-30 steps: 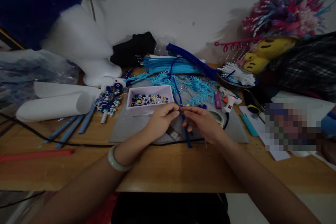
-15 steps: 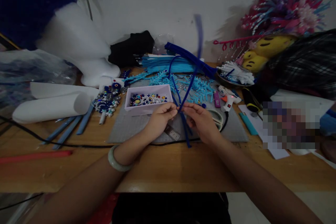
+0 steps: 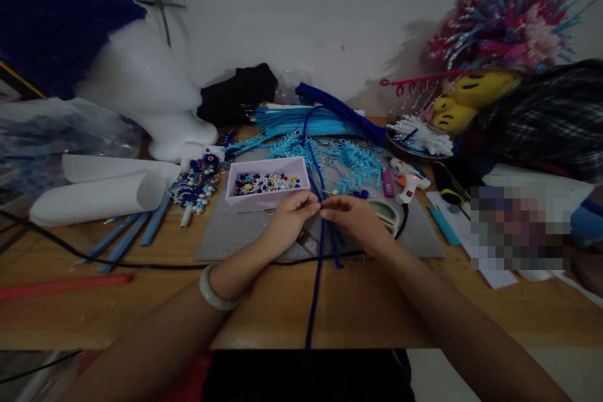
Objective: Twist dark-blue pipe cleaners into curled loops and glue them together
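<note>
Over the grey cutting mat [image 3: 235, 239], my left hand [image 3: 292, 220] pinches a dark blue pipe cleaner [image 3: 318, 276] between thumb and fingertips. My right hand [image 3: 355, 220] is closed on it from the other side, fingertips meeting the left ones. One end of the stem loops up behind the hands, and another length hangs down past the table's front edge. The exact pinch point is hidden by my fingers. More short blue stems [image 3: 336, 254] show below my right hand. Just left of my hands stands a lilac box [image 3: 264, 201] of mixed beads.
Light blue branch-shaped pieces [image 3: 355, 166] and a bundle of blue stems [image 3: 306, 119] lie behind. Scissors [image 3: 389, 217] and a hot glue gun [image 3: 409, 188] are at right. A black cable [image 3: 183, 266] crosses in front. Left are a white foam head [image 3: 141, 88] and rolled white sheet [image 3: 94, 198].
The long free end of the blue pipe cleaner, which stood up above my hands, now hangs down toward me. My hands stay together, and the view has shifted slightly.
</note>
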### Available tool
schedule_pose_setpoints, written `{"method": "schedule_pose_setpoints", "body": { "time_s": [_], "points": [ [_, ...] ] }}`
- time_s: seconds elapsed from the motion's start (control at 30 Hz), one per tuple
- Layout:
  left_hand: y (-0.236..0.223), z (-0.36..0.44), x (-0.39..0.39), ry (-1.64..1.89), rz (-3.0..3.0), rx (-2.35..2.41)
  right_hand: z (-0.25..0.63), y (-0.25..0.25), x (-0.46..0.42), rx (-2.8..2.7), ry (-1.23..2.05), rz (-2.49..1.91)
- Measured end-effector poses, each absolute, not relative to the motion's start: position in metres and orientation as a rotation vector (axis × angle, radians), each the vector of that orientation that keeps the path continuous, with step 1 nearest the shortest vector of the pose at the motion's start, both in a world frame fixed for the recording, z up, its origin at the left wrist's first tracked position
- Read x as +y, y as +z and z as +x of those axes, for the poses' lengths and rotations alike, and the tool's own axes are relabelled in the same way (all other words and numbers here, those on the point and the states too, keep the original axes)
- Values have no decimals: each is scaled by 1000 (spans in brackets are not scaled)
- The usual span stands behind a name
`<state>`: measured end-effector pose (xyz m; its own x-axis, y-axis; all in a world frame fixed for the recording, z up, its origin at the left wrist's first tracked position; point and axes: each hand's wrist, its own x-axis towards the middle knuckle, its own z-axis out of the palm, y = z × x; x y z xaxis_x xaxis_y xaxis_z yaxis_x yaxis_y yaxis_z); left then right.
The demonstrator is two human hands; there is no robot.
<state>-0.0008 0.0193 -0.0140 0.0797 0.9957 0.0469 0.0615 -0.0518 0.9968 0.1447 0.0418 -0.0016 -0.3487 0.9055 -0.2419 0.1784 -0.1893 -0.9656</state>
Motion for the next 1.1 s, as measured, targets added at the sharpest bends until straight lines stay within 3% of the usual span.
{"method": "schedule_pose_setpoints", "body": {
  "time_s": [0.3, 0.8, 1.1],
  "points": [
    [-4, 0, 16, 1197, 1274, 1130, 145, 5, 38, -1857, 1267, -1305],
    [0, 2, 13, 1214, 1249, 1118, 135, 0, 29, -1183, 1600, -1127],
    [-5, 4, 13, 1200, 1262, 1106, 140, 2, 33, -1218, 1651, -1141]
  ]
}}
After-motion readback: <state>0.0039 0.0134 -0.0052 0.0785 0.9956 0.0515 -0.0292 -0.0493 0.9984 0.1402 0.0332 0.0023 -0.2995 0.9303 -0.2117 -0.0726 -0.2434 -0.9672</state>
